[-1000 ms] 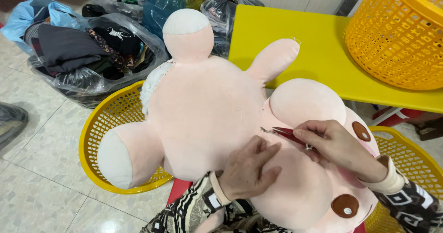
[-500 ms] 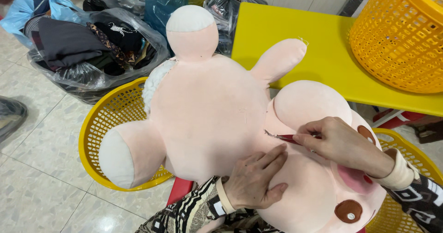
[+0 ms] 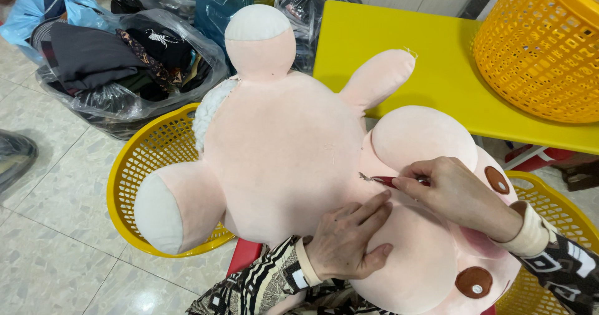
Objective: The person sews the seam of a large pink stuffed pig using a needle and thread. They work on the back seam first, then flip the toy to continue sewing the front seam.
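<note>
A big pink plush toy (image 3: 281, 146) lies across my lap, its feet pointing away and its head with brown eyes at the lower right. My right hand (image 3: 452, 190) pinches a small red-handled cutting tool (image 3: 385, 180) whose metal tip touches the seam between body and head. My left hand (image 3: 346, 240) rests flat on the plush just below that seam, fingers spread and pressing the fabric.
A yellow mesh basket (image 3: 134, 178) sits on the tiled floor under the toy's leg, another (image 3: 549, 203) at the right. A yellow table (image 3: 399, 53) carries a large orange-yellow basket (image 3: 543, 47). Plastic bags of clothes (image 3: 106, 65) stand at the back left.
Both hands have shifted slightly up and left along the seam. The tool tip stays at the seam, and the toy has barely moved.
</note>
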